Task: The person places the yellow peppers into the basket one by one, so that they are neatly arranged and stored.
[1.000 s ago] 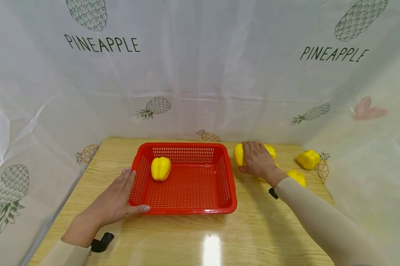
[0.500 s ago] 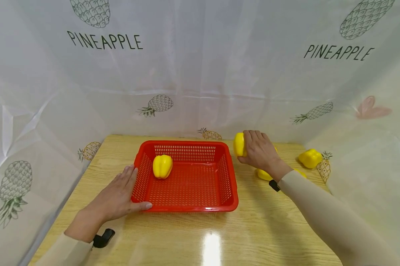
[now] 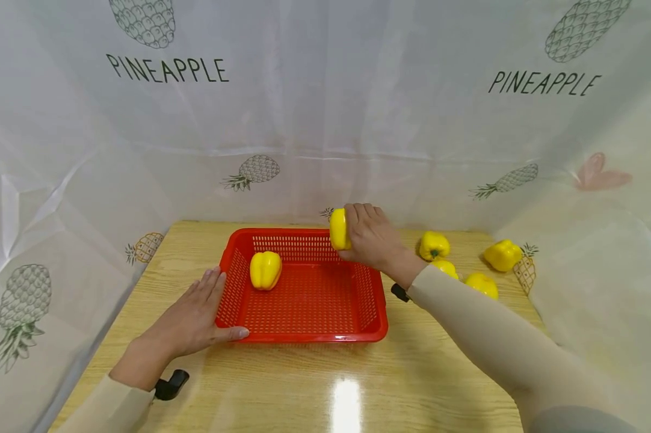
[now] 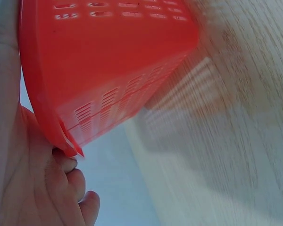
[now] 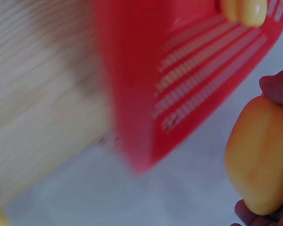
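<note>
A yellow bell pepper (image 3: 339,230) is gripped in my right hand (image 3: 374,239), raised over the back right part of a red plastic basket (image 3: 304,338). The right wrist view shows this pepper (image 5: 259,155) between thumb and fingers. Another yellow bell pepper (image 3: 265,270) sits inside the basket, toward its left side. My left hand (image 3: 187,319) rests at the basket's left front corner, fingers extended along the left rim and thumb on the front rim. In the left wrist view, the fingertips (image 4: 75,183) show just past the rim, against the basket's outer wall (image 4: 108,89).
On the wooden table (image 3: 282,385), right of the basket, lie several more yellow bell peppers, among them one at the back (image 3: 434,245) and one at the right edge (image 3: 502,255). White sheeting (image 3: 325,108) with pineapple prints surrounds the table at the back and sides.
My right hand has lifted a bell pepper from the group on the right and carried it left, over the basket. My left hand has stayed at the basket's corner.
</note>
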Action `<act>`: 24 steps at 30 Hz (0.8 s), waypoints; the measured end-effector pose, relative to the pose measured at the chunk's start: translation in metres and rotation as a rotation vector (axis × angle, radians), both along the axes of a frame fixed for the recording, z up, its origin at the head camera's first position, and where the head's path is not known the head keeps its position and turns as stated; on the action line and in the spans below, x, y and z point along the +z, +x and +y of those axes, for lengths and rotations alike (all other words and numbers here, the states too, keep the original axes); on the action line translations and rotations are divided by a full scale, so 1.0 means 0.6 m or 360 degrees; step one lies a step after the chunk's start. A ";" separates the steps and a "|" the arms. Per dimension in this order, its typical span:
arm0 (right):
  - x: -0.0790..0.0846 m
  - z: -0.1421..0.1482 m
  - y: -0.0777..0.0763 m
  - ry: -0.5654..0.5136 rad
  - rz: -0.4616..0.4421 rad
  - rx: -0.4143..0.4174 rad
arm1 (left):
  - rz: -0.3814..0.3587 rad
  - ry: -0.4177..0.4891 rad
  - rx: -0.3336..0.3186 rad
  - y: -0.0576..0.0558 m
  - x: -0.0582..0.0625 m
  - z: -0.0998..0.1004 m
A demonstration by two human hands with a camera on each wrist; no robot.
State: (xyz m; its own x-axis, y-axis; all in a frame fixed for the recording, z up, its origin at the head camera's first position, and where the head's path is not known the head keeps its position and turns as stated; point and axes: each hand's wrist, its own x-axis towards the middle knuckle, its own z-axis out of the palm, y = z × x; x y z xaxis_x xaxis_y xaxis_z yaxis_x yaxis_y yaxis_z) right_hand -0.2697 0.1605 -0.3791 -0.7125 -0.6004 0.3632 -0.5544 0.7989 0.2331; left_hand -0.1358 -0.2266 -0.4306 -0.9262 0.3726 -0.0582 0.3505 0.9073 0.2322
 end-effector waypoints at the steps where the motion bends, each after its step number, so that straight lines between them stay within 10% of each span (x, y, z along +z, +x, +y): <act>1: -0.003 -0.015 0.001 0.0016 -0.0003 0.0003 | -0.0004 0.0003 0.0003 0.000 0.000 0.000; 24: -0.118 -0.147 0.007 0.0429 -0.0441 -0.0130 | -0.0006 0.0002 0.0013 -0.001 0.001 0.006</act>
